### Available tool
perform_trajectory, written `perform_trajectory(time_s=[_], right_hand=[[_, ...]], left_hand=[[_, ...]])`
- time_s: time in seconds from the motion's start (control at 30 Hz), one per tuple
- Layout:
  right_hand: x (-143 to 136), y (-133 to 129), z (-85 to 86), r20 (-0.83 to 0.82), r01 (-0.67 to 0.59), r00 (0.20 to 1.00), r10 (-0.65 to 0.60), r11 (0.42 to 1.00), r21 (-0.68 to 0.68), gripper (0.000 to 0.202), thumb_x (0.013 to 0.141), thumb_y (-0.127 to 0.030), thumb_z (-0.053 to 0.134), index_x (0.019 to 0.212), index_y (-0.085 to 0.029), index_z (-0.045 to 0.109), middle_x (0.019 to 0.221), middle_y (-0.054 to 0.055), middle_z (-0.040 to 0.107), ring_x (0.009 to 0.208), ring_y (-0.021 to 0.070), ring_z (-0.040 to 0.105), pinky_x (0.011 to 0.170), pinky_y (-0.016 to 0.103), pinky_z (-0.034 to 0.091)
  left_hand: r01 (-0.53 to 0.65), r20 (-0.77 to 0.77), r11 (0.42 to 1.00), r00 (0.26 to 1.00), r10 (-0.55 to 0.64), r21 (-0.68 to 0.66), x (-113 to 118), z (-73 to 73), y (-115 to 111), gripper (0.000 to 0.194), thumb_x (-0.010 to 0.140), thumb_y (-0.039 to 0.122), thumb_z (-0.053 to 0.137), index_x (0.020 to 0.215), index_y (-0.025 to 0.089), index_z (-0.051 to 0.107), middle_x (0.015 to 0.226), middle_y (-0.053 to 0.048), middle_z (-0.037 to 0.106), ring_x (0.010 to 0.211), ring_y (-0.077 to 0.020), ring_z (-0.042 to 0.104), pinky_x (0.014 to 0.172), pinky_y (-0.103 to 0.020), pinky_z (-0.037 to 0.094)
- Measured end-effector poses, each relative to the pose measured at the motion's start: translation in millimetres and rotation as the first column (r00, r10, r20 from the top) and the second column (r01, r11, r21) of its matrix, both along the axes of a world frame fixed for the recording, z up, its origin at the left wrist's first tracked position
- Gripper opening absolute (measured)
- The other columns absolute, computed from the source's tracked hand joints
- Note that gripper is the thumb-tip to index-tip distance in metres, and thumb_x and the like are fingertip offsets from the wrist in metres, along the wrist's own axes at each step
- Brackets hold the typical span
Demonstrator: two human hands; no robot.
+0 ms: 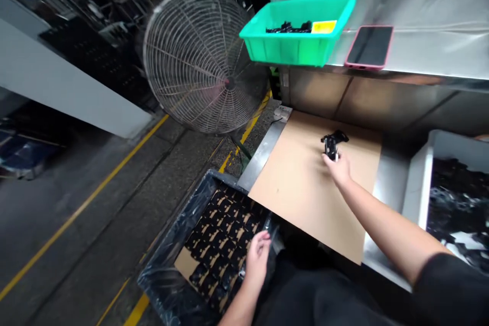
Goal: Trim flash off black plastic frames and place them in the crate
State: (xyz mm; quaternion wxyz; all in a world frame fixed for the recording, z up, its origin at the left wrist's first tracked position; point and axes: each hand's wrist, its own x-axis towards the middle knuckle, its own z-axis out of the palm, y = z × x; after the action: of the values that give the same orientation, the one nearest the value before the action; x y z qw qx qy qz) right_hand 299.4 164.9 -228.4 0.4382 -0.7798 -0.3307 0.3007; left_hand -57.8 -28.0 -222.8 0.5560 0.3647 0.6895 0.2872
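Observation:
My right hand (339, 169) grips a small black part with shiny metal bits (331, 145), just above a sheet of brown cardboard (294, 163) on the metal bench. What the part is, I cannot make out. My left hand (259, 252) is by the near right edge of a dark, plastic-lined crate (153, 280). Its fingers are loosely curled, thumb apart, and nothing shows in them. Rows of black parts (219, 234) lie inside the crate on brown cardboard, which shows bare at one corner.
A large round fan (206, 61) stands beyond the crate. On the metal shelf are a green bin (282, 51) of black parts with a yellow label and a phone (370, 47) with a pink edge. At right, a grey tub (424, 178) holds more black parts.

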Motion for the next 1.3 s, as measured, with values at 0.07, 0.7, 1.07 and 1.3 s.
perform_trajectory(time_s=[0.07, 0.7, 1.07, 1.3], right_hand=[[-6, -45, 14.9, -0.053, -0.109, 0.992, 0.112, 0.992, 0.067, 0.038, 0.082, -0.052, 0.077, 0.101, -0.020, 0.068, 0.090, 0.011, 0.076, 0.086, 0.0307, 0.072, 0.076, 0.043, 0.060], [98, -186, 117.6, -0.413, -0.442, 0.771, 0.485, 0.874, 0.202, 0.033, 0.077, -0.045, 0.087, 0.101, -0.024, 0.078, 0.089, 0.004, 0.076, 0.081, 0.0238, 0.070, 0.075, 0.038, 0.060], [77, -215, 149.8, -0.666, -0.056, 0.699, 0.261, 0.948, 0.312, 0.032, 0.097, -0.058, 0.062, 0.095, -0.026, 0.061, 0.077, 0.002, 0.064, 0.047, 0.0132, 0.038, 0.036, 0.027, 0.025], [120, -230, 169.2, -0.530, -0.212, 0.755, 0.386, 0.909, 0.360, 0.037, 0.104, -0.053, 0.058, 0.115, -0.024, 0.078, 0.068, 0.000, 0.059, 0.048, 0.0141, 0.037, 0.040, 0.028, 0.029]], left_hand=[[0.062, 0.132, 0.997, 0.989, -0.068, 0.055, 48, 21.7, 20, 0.054, 0.077, 0.066, 0.079, 0.116, 0.029, 0.070, 0.121, -0.013, 0.073, 0.117, -0.0349, 0.072, 0.112, -0.050, 0.051], [0.530, 0.484, 0.843, 0.716, -0.503, 0.092, 246, 114.5, 59, 0.038, 0.073, 0.033, 0.090, 0.106, 0.020, 0.075, 0.102, -0.007, 0.079, 0.103, -0.0247, 0.073, 0.109, -0.045, 0.053], [0.295, 0.637, 0.892, 0.625, -0.451, 0.341, 279, 156.2, 23, 0.123, 0.071, 0.037, 0.095, 0.169, 0.039, 0.020, 0.162, -0.012, 0.052, 0.148, -0.0322, 0.056, 0.125, -0.049, 0.047], [0.233, 0.611, 0.880, 0.645, -0.459, 0.415, 274, 167.4, 12, 0.100, 0.083, 0.040, 0.087, 0.166, 0.035, 0.031, 0.158, -0.013, 0.058, 0.147, -0.0300, 0.057, 0.125, -0.047, 0.046]])
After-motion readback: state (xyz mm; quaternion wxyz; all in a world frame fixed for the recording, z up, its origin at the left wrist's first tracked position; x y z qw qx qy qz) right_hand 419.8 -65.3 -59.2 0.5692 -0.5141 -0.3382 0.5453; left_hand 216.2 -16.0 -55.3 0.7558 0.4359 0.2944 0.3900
